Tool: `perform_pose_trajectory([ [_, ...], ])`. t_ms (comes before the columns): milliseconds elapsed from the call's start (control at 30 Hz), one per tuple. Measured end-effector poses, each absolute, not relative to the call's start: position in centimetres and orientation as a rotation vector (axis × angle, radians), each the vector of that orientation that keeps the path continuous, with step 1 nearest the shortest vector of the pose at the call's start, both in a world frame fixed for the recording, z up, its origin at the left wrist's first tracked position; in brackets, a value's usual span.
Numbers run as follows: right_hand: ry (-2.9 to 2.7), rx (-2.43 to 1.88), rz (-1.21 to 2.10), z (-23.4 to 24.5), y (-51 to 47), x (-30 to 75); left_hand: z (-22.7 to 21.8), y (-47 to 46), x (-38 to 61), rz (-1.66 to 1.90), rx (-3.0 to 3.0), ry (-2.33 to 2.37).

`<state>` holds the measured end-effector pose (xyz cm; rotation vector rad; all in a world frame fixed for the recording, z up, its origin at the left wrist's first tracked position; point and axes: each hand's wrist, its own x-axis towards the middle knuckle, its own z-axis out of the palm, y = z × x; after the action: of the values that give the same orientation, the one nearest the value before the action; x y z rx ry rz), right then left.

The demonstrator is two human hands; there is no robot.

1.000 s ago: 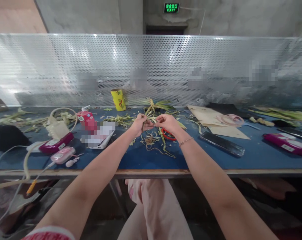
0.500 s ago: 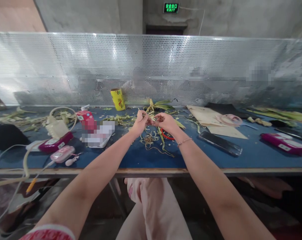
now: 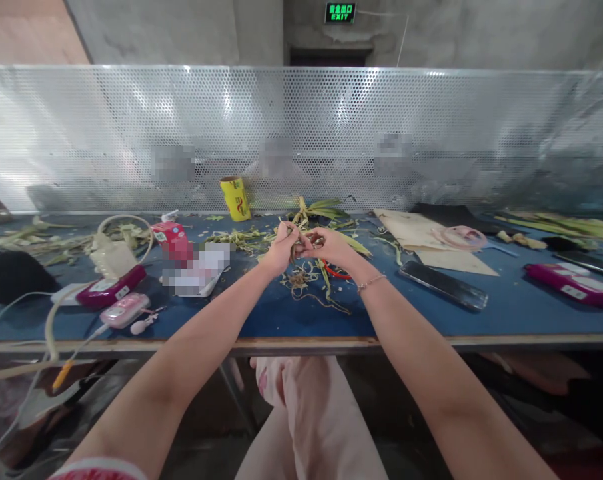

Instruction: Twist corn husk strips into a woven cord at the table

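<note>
My left hand [image 3: 280,248] and my right hand [image 3: 330,245] meet above the middle of the blue table [image 3: 291,313]. Both pinch the same thin plant stem [image 3: 296,248] between fingertips, fingers closed around it. Under the hands lies a tangle of dry roots and leaf scraps [image 3: 301,277]. A red rubber band [image 3: 335,272] lies just below my right wrist. Green leaves [image 3: 326,212] spread behind the hands. A thin bracelet circles my right wrist.
A yellow roll [image 3: 236,198] stands near the perforated metal screen [image 3: 301,133]. Left: a red carton [image 3: 174,241], pink devices [image 3: 112,288] with cables. Right: a black phone [image 3: 444,285], cardboard [image 3: 426,241] with a tape ring, a magenta case [image 3: 571,284]. Leaf litter at both ends.
Both hands have stayed together over the scraps, drifting slightly away from me and working the stem between the fingers. Nothing else on the table has moved.
</note>
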<state>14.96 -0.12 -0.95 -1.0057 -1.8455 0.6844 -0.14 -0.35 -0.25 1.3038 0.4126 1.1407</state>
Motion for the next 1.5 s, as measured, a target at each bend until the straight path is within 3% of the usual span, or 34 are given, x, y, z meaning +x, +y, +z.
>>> perform_pose_trajectory([
  [300, -1.824, -0.978, 0.876, -1.1, -0.4, 14.6, -0.3, -0.7, 0.1, 1.099, 1.3, 0.403],
  [533, -1.854, -0.967, 0.816, -1.8, -0.1, 14.7, -0.6, -0.6, 0.2, 1.059, 1.336, 0.392],
  [967, -1.882, -1.233, 0.185, -1.0, -1.0, 14.9, 0.4, -1.0, 0.5, 1.1, 1.077, 0.563],
  [1200, -1.734, -1.143, 0.389, -0.7, -1.0, 14.6, 0.7, -0.9, 0.3, 1.292, 0.993, 0.547],
  [1500, -1.662, -1.102, 0.422, -0.7, -0.7, 14.4, 0.6, -0.7, 0.1, 1.224, 1.004, 0.499],
])
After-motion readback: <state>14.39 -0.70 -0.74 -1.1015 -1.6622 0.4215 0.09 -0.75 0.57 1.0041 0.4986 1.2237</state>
